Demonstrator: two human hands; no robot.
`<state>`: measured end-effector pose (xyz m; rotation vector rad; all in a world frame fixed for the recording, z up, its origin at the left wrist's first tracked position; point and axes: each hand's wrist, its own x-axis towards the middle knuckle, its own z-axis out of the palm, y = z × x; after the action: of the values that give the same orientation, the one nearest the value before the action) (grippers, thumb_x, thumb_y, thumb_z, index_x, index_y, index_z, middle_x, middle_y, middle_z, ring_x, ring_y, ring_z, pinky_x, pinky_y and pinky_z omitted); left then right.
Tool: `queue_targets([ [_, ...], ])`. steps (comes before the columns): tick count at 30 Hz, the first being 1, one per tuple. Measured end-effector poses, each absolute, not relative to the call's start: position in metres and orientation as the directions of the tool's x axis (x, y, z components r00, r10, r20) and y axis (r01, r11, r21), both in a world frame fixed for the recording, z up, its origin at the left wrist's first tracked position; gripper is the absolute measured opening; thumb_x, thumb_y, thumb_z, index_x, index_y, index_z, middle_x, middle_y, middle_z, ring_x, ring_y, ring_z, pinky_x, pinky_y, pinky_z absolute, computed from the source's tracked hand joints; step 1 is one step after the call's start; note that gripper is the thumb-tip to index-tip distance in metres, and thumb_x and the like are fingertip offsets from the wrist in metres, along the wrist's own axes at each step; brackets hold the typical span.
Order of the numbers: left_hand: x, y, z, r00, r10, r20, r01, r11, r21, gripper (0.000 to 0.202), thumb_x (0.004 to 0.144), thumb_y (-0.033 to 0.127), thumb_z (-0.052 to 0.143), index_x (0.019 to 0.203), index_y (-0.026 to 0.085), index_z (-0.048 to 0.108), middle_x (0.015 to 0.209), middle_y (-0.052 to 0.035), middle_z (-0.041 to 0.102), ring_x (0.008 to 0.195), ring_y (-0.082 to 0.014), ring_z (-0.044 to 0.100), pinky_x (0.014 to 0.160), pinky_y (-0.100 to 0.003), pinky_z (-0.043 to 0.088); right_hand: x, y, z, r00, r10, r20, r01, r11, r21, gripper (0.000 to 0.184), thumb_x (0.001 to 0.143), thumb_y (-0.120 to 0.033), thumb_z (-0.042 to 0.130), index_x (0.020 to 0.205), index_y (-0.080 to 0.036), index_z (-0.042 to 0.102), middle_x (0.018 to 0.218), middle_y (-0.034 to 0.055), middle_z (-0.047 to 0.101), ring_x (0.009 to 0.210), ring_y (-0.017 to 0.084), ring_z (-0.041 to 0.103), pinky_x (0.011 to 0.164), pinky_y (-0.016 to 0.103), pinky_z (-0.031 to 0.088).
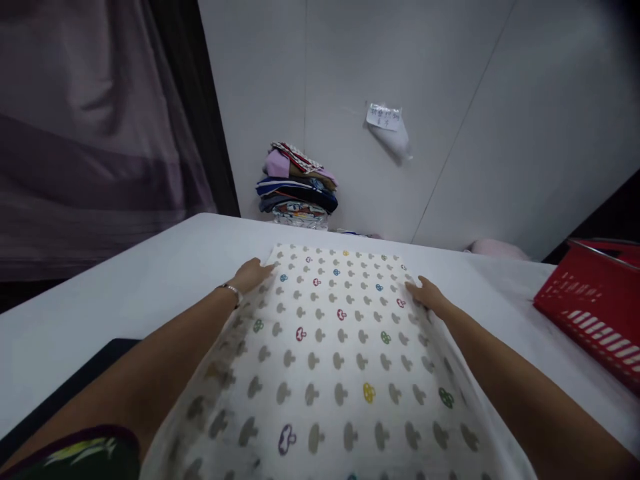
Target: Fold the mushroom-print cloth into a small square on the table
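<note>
A white cloth (325, 347) printed with grey mushrooms and a few coloured ones stretches from close in front of me to the middle of the table. My left hand (251, 275) grips its left edge near the far end, and a bracelet circles that wrist. At the opposite edge, slightly nearer to me, my right hand (427, 295) has its fingers closed on the cloth. The fabric's far end lies on the white table, while its near part hangs loosely between my forearms. Some fingers of both hands are hidden by the fabric.
Folded textiles (299, 183) are stacked at the table's (165, 267) far edge by the wall. A red plastic basket (595, 300) stands at right. A dark flat item (65, 380) lies under my left forearm. Curtain-like fabric (90, 133) hangs at left; a paper label (384, 117) is on the wall.
</note>
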<state>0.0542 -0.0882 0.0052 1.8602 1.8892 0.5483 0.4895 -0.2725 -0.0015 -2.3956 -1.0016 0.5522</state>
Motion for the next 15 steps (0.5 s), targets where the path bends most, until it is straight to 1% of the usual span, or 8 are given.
queue_targets([
  [1,0.046,-0.1,0.006,0.003,0.999,-0.046,0.832,0.023,0.554,0.07,0.064,0.06,0.065,0.114,0.012,0.059,0.108,-0.0168,0.067,0.096,-0.0326,0.064,0.075,-0.036,0.05,0.485,-0.293,0.0,0.642,0.737,-0.21,0.523,-0.622,-0.583,0.078,0.08,-0.052,0.057,0.144,-0.013,0.033,0.131,0.0198,0.054,0.098,0.028,0.064,0.076,0.036,0.052],
  [3,0.029,-0.127,0.006,0.039,0.995,-0.092,0.835,0.018,0.55,0.07,0.065,0.059,0.064,0.116,0.012,0.059,0.115,-0.0174,0.065,0.101,-0.0328,0.063,0.079,-0.036,0.049,0.476,-0.338,0.002,0.616,0.736,-0.28,0.466,-0.627,-0.624,0.079,0.08,-0.057,0.055,0.144,-0.017,0.032,0.124,0.0176,0.059,0.084,0.023,0.066,0.065,0.032,0.053],
  [6,0.003,-0.174,0.003,0.085,0.985,-0.153,0.817,0.019,0.576,0.068,0.067,0.058,0.061,0.118,0.013,0.059,0.122,-0.017,0.062,0.107,-0.0332,0.06,0.084,-0.037,0.049,0.461,-0.408,0.002,0.545,0.731,-0.41,0.312,-0.631,-0.71,0.085,0.077,-0.06,0.058,0.146,-0.021,0.028,0.099,0.0104,0.068,0.074,0.02,0.065,0.058,0.029,0.051],
  [8,-0.012,-0.206,0.003,0.08,0.977,-0.199,0.791,0.059,0.609,0.07,0.068,0.058,0.061,0.12,0.012,0.058,0.125,-0.0178,0.06,0.11,-0.0335,0.059,0.085,-0.038,0.049,0.45,-0.451,0.001,0.509,0.728,-0.459,0.243,-0.633,-0.735,0.089,0.075,-0.061,0.06,0.147,-0.023,0.024,0.083,0.0049,0.068,0.066,0.019,0.064,0.055,0.028,0.05],
  [10,-0.026,-0.236,0.005,0.071,0.962,-0.264,0.737,0.128,0.663,0.074,0.067,0.06,0.062,0.122,0.011,0.056,0.126,-0.0189,0.059,0.108,-0.0326,0.06,0.082,-0.037,0.051,0.439,-0.487,0.0,0.494,0.728,-0.475,0.204,-0.628,-0.751,0.091,0.075,-0.061,0.06,0.148,-0.023,0.022,0.075,0.002,0.067,0.062,0.019,0.064,0.054,0.029,0.05],
  [12,-0.038,-0.265,0.009,0.075,0.939,-0.337,0.659,0.206,0.723,0.075,0.066,0.061,0.064,0.122,0.012,0.055,0.122,-0.0188,0.061,0.103,-0.0311,0.063,0.076,-0.035,0.053,0.428,-0.516,-0.001,0.48,0.734,-0.48,0.177,-0.617,-0.767,0.092,0.074,-0.061,0.062,0.148,-0.023,0.021,0.073,0.0014,0.067,0.061,0.019,0.064,0.053,0.028,0.05],
  [15,-0.045,-0.3,0.019,0.092,0.903,-0.42,0.566,0.3,0.768,0.062,0.066,0.057,0.065,0.109,0.013,0.06,0.11,-0.0166,0.068,0.093,-0.0294,0.066,0.067,-0.034,0.054,0.414,-0.543,-0.001,0.484,0.745,-0.459,0.169,-0.595,-0.786,0.093,0.073,-0.06,0.063,0.147,-0.022,0.022,0.067,-0.0004,0.064,0.055,0.017,0.061,0.049,0.027,0.048],
])
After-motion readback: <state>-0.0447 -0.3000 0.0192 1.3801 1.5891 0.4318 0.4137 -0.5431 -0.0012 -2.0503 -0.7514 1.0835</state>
